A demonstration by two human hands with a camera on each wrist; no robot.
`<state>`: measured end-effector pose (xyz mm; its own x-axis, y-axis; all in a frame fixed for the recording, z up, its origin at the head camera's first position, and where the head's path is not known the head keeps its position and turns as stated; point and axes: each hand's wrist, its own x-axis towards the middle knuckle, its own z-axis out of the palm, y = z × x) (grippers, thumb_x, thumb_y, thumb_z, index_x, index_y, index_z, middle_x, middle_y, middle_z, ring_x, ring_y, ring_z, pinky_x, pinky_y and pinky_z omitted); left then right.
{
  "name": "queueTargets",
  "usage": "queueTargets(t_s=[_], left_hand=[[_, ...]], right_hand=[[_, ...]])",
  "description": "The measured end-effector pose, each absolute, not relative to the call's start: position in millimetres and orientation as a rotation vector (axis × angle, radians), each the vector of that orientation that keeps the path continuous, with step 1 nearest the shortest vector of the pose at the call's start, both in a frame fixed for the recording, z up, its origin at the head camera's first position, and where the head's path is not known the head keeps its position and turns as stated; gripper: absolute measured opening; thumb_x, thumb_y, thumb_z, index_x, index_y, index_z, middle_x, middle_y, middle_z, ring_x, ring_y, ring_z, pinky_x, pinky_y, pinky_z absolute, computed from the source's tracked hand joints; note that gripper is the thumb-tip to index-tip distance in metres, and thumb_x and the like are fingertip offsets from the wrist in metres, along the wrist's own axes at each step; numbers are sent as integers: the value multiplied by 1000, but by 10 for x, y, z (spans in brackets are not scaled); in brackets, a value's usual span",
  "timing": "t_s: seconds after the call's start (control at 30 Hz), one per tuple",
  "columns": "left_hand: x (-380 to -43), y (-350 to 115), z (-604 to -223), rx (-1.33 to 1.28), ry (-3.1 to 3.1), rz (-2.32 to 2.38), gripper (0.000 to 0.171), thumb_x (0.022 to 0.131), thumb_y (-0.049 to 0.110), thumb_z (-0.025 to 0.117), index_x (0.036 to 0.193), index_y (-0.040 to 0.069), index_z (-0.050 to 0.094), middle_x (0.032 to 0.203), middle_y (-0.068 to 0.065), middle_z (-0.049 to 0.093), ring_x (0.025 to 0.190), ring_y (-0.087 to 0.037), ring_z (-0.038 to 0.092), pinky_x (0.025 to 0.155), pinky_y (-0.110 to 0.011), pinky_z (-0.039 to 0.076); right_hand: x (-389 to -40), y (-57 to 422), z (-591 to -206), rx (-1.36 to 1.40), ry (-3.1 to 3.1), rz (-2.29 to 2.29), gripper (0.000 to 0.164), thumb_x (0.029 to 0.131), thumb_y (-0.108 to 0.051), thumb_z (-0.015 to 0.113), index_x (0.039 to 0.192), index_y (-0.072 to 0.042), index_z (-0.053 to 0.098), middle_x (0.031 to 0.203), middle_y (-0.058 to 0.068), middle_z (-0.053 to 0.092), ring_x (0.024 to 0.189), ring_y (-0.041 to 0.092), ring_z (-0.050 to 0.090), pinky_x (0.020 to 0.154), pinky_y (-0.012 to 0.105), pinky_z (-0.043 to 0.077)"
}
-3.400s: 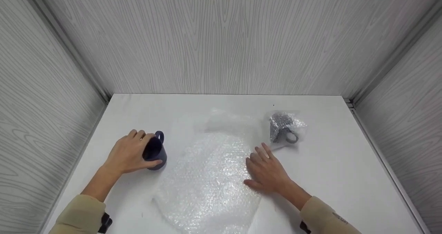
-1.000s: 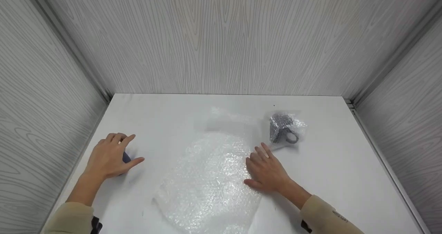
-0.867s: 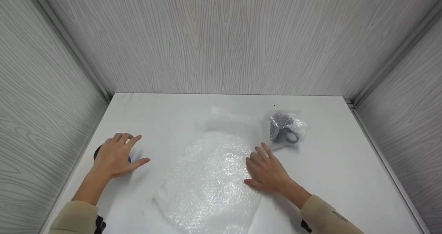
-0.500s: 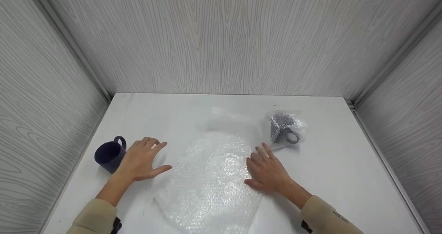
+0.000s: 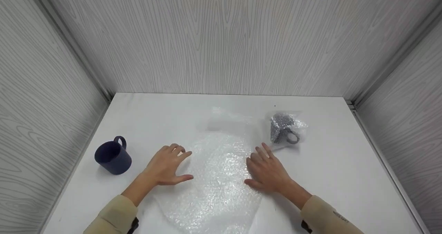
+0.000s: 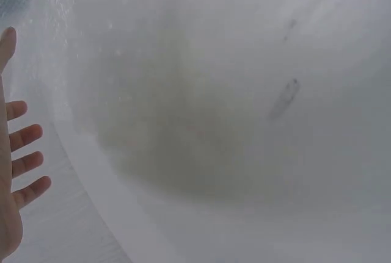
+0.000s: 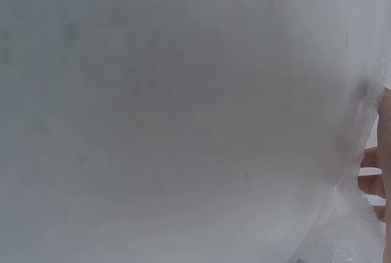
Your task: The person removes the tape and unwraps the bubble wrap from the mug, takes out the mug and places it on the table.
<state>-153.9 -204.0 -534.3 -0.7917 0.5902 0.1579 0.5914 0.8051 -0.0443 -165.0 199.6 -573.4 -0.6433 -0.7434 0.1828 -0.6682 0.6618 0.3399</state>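
Observation:
A sheet of clear bubble wrap [image 5: 221, 185] lies across the middle of the white table. My right hand [image 5: 267, 168] rests on its right edge with fingers spread; the right wrist view shows fingers [image 7: 371, 185] beside the rim of the wrap. My left hand [image 5: 167, 166] holds nothing and hovers at the left side of the sheet, thumb and fingers apart. In the left wrist view its fingers [image 6: 29, 164] are loosely extended. A dark blue mug [image 5: 115, 159] stands upright at the left, handle toward the back, apart from the left hand.
At the back right, just beyond the right hand, lies a mug wrapped in bubble wrap [image 5: 283, 127], its handle showing through. Grey wood-grain panels [image 5: 221, 40] wall the table [image 5: 345, 165] at the back and both sides.
My left hand has carried the blue mug farther left, let it go, and come back right toward the bubble wrap. The right hand stays in place.

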Motion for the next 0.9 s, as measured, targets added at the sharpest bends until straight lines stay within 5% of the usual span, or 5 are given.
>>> queueTargets(t_s=[0.9], left_hand=[[-1342,-1389,-5615,-1225,-2853,95,87,85,89,52,142,24,60,137,-6,65,131,-29,58,103,-47,53]], right_hand=[[-1647,2004,-5741,1127,-2569,-334,75,96,-75,51,135,-12,65,128,10,66,141,39,55,130,57,24]])
